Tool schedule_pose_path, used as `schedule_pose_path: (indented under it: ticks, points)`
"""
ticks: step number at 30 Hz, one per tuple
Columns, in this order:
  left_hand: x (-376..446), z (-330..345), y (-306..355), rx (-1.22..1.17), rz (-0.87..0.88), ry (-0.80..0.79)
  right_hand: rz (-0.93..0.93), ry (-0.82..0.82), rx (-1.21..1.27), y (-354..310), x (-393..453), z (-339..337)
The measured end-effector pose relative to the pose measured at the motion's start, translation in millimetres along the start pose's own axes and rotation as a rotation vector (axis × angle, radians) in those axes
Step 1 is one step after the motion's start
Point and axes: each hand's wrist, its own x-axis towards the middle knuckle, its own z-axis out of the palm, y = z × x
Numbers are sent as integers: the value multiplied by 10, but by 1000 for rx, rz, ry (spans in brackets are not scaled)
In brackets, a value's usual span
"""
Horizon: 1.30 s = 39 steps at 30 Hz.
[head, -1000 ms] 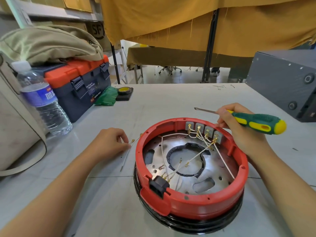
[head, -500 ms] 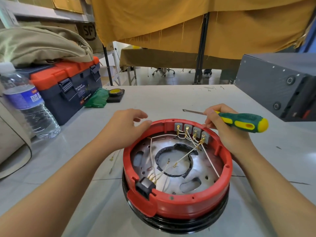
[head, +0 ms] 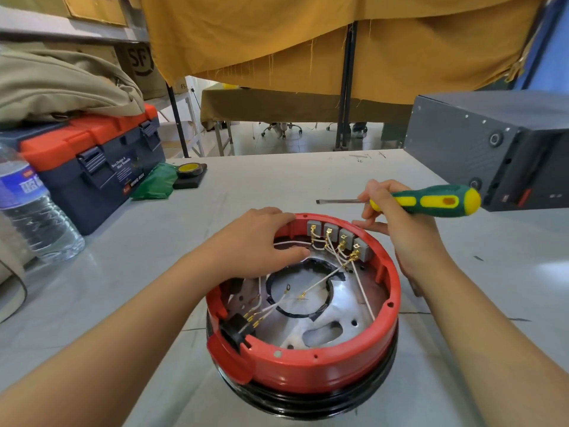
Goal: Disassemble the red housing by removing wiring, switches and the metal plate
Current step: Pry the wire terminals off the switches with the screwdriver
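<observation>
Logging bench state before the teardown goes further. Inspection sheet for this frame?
Surface: grey table, faint marks, otherwise bare in the middle.
Job's things: red housing on a black base; four grey switches at its far wall; metal plate inside.
Clutter: toolbox, water bottle, green bag, tape roll, dark metal box.
Hands: left hand over the far-left rim; right hand grips a screwdriver, tip off the housing.
Cables: white wires attached to the switches.
Surroundings: yellow curtain, shelving behind.
</observation>
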Motion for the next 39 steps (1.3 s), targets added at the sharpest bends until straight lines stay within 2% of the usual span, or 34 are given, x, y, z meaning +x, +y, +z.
schedule_pose_path:
  ticks: [10,14,21,28,34,39]
  points:
    - [169,5,115,2,22,-61,-101,149,29,-205,108,-222]
    - [195,26,145,-4,53,-83,-148,116,102,-288,133,-316]
    - [252,7,147,-40,94,-102,-184,53,70,-341,125,-361]
    - [224,228,204,-25,56,89,-192,-4,41,-336,120,-365]
    - [198,255,172,-98,100,88,-214,-62,3,-371,114,-352]
    - [201,252,184,-84,148,74,-138,-7,50,-370,150,-336]
